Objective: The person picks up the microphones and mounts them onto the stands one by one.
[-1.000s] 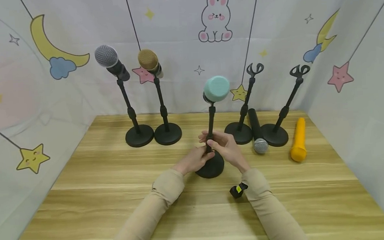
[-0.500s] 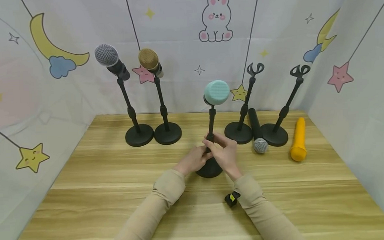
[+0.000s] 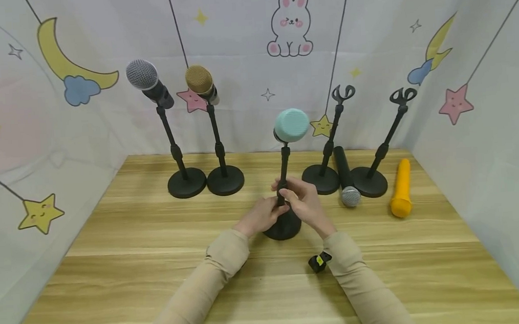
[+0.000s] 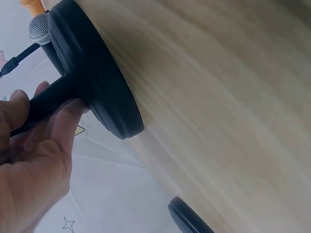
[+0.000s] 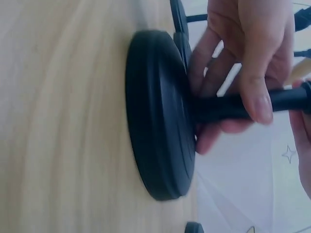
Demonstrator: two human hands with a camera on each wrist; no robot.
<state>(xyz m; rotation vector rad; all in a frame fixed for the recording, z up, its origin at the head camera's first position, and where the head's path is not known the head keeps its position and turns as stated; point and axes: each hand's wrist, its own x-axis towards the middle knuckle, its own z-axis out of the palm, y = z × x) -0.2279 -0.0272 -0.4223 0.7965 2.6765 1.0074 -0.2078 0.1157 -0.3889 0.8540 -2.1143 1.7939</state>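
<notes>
A black microphone stand [image 3: 284,166] rises mid-table, bearing a microphone with a mint-green head [image 3: 292,125]. My left hand [image 3: 261,215] grips the lower pole just above the round base [image 4: 92,73], which sits on the wood. Slightly higher, my right hand [image 3: 307,204] has thumb and fingers around the collar partway up the same pole. From the right wrist, the left thumb shows across the pole [image 5: 218,108], while only part of the right hand appears at the edge. The microphone's handle is mostly hidden behind its head.
Back left, two stands carry a silver-headed microphone [image 3: 143,75] and a gold-headed microphone [image 3: 200,80]. At the right are two stands with bare clips [image 3: 343,94], a black microphone [image 3: 345,177] lying between their bases, and an orange microphone [image 3: 402,188]. A printed curtain [image 3: 235,41] borders the table.
The mint-green microphone has come down slightly with the upper pole. My right hand turned inward at the collar, then swung back out to the right. My left hand has kept its place.
</notes>
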